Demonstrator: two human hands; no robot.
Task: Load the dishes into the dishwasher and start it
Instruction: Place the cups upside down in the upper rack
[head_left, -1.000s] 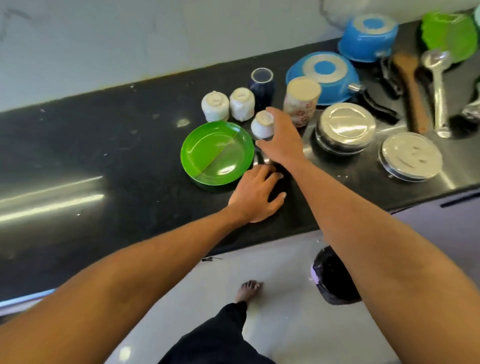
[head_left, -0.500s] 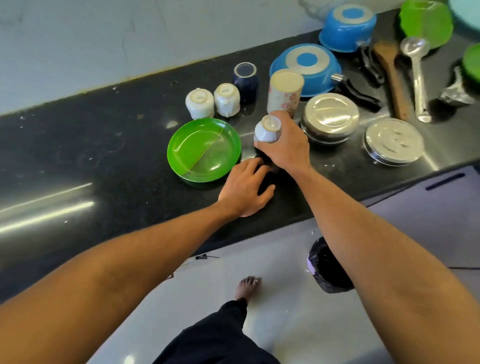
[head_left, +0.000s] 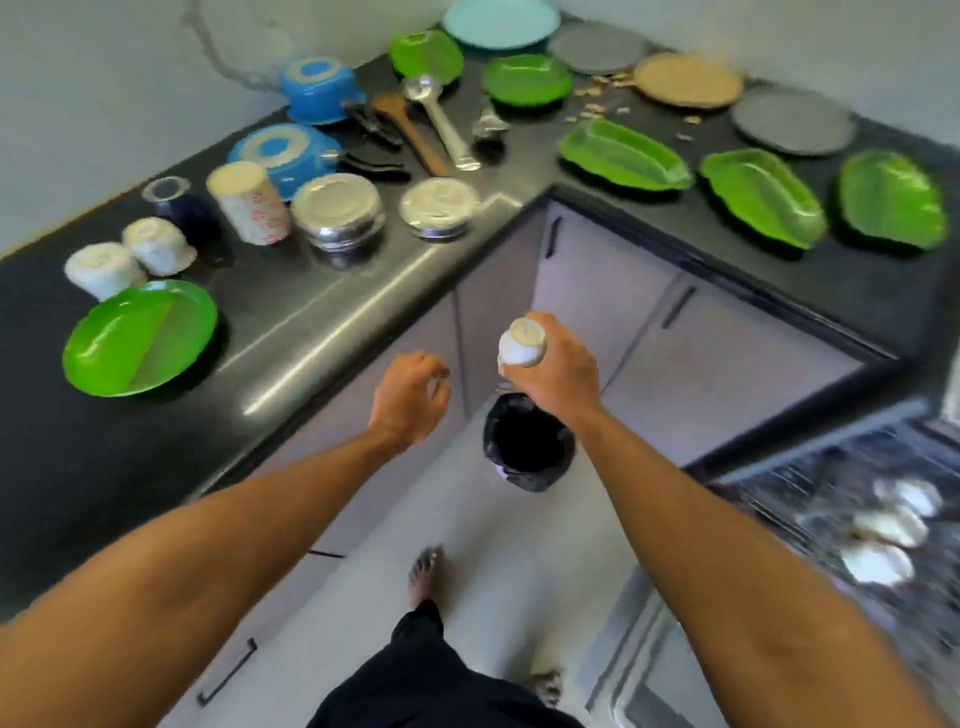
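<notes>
My right hand (head_left: 558, 371) grips a small white cup (head_left: 521, 344) upside down, in the air above the floor in front of the corner cabinets. My left hand (head_left: 410, 395) hangs beside it with curled fingers; whether it holds anything is hidden. The open dishwasher rack (head_left: 831, 483) shows blurred at the lower right with white cups (head_left: 891, 525) in it. On the black counter (head_left: 322, 312) stand a green plate (head_left: 140, 338), two upturned white cups (head_left: 130, 257), a dark blue cup (head_left: 182, 205), a patterned tumbler (head_left: 249, 202) and two steel bowls (head_left: 337, 215).
Blue pots (head_left: 283, 150), a steel ladle (head_left: 441, 122), a wooden spatula (head_left: 410, 130), green leaf-shaped trays (head_left: 763, 195) and grey plates (head_left: 792, 119) fill the counter's far and right parts. A bin lined with a black bag (head_left: 527, 441) stands on the floor below my hands.
My right hand has lifted the small white cup off the counter and carried it right, over the floor. My left hand left the counter too. The view has swung right towards the dishwasher.
</notes>
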